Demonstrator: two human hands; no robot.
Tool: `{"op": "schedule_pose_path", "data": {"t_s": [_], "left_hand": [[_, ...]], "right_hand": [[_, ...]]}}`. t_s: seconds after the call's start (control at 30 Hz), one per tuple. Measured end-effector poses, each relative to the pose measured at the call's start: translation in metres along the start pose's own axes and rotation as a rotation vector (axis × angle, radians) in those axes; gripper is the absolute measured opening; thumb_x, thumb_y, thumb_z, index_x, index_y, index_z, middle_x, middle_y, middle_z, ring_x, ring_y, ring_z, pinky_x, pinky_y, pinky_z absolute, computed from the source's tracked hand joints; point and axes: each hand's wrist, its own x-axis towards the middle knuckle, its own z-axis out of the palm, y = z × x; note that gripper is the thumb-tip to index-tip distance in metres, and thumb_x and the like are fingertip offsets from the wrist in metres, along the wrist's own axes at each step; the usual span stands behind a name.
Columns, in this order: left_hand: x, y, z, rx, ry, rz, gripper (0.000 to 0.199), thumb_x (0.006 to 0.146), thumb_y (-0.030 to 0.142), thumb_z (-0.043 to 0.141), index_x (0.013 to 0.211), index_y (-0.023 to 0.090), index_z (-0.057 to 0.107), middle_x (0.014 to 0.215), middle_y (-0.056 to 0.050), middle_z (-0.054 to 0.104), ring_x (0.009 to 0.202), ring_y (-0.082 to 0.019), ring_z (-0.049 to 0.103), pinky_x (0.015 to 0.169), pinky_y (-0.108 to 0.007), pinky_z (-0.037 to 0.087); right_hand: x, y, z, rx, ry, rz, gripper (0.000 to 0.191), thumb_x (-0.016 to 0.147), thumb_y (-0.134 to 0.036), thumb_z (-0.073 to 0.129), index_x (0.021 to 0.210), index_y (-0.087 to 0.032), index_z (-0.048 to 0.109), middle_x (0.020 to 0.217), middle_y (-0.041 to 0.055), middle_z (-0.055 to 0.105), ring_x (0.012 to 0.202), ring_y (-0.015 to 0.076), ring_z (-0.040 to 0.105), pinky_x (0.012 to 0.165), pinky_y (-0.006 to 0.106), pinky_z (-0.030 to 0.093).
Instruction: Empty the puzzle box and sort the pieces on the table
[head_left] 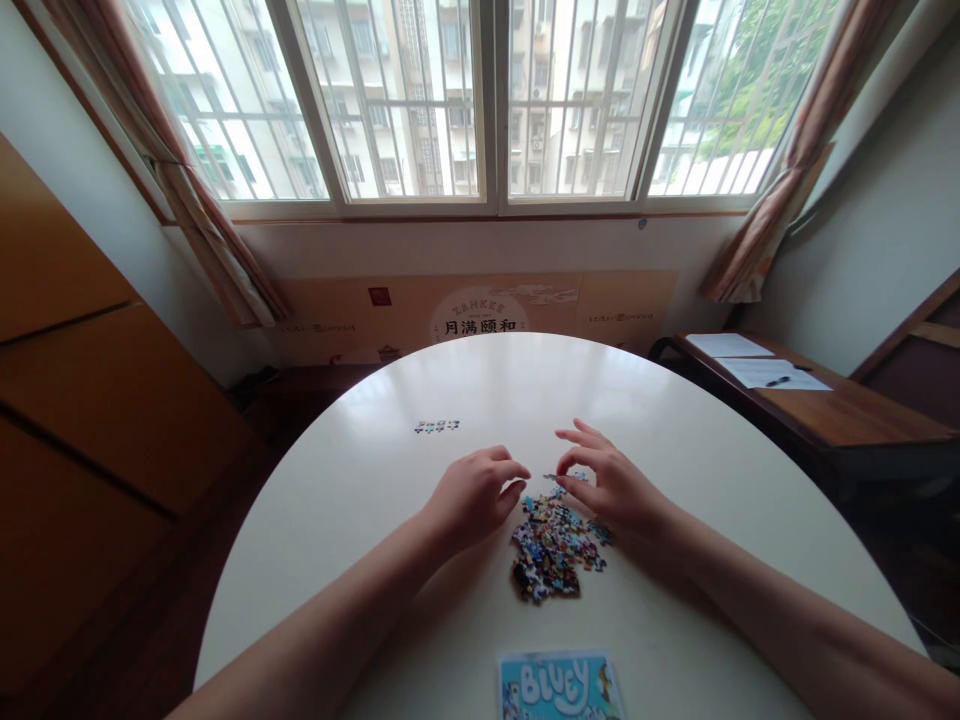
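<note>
A loose heap of jigsaw puzzle pieces (555, 550) lies on the white round table (322, 600) between my forearms. Thumb and index finger of my right hand (604, 475) pinch a puzzle piece (551, 477) just above the far end of the heap, while its other fingers are spread. Beside the heap's upper left is my left hand (476, 490), its fingers curled and the thumb and index tips slightly apart, with nothing seen between them. Farther back on the left, several small pieces (437, 426) form a short row.
At the table's near side lies a blue box or card marked "Bluey" (559, 685), cut off by the frame's bottom. A wooden side table (862, 420) at the right bears paper sheets (772, 374) and a dark pen. Behind stand a printed panel and a barred window.
</note>
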Motion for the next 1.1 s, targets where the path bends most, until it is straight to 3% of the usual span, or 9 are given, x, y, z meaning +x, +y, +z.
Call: {"op": "schedule_pose_path", "data": {"t_s": [0.13,0.33,0.57,0.7,0.93,1.1], "left_hand": [[0.002,-0.002,0.004,-0.003,-0.007,-0.023,0.020,0.088,0.018,0.062,0.102,0.024,0.075,0.098,-0.004,0.070,0.083,-0.019,0.066,0.077,-0.034,0.054],[0.003,-0.010,0.010,0.066,0.015,0.018,0.027,0.090,0.017,0.060,0.114,0.022,0.071,0.105,-0.008,0.068,0.099,-0.024,0.061,0.088,-0.041,0.053],[0.005,-0.006,0.012,0.110,-0.116,0.182,0.035,0.099,0.026,0.048,0.131,0.029,0.061,0.144,-0.004,0.056,0.132,-0.028,0.046,0.108,-0.051,0.039],[0.005,-0.007,0.011,0.106,-0.151,0.207,0.032,0.103,0.030,0.041,0.126,0.030,0.063,0.134,-0.002,0.063,0.123,-0.025,0.054,0.105,-0.047,0.040],[0.003,-0.017,-0.004,0.227,-0.096,0.137,0.019,0.094,0.020,0.052,0.098,0.020,0.070,0.104,-0.007,0.072,0.094,-0.023,0.061,0.089,-0.039,0.048],[0.001,-0.027,-0.011,0.222,-0.050,0.088,0.019,0.091,0.014,0.053,0.084,0.020,0.070,0.090,-0.005,0.073,0.086,-0.022,0.062,0.080,-0.034,0.050]], "right_hand": [[0.007,0.003,0.007,-0.008,-0.006,0.074,0.013,0.087,-0.027,0.062,0.093,-0.021,0.073,0.143,0.0079,0.052,0.149,0.0327,0.024,0.118,0.065,0.020],[0.008,0.014,0.002,0.007,0.203,0.124,0.029,0.091,-0.027,0.052,0.113,-0.021,0.069,0.140,0.0091,0.053,0.147,0.0300,0.029,0.119,0.058,0.025],[0.007,0.017,0.002,0.026,0.211,0.117,0.028,0.090,-0.027,0.053,0.111,-0.023,0.071,0.140,0.0070,0.054,0.146,0.0281,0.033,0.120,0.054,0.029],[0.004,0.015,0.001,0.037,0.207,0.096,0.027,0.089,-0.027,0.053,0.109,-0.023,0.072,0.140,0.0070,0.054,0.144,0.0282,0.035,0.119,0.054,0.031],[-0.002,0.020,-0.007,0.063,0.194,0.120,0.024,0.090,-0.029,0.054,0.102,-0.024,0.073,0.140,0.0057,0.054,0.144,0.0269,0.035,0.118,0.055,0.033],[-0.003,0.022,-0.010,0.079,0.200,0.146,0.022,0.091,-0.029,0.053,0.098,-0.024,0.074,0.140,0.0054,0.054,0.143,0.0263,0.036,0.119,0.056,0.031]]}}
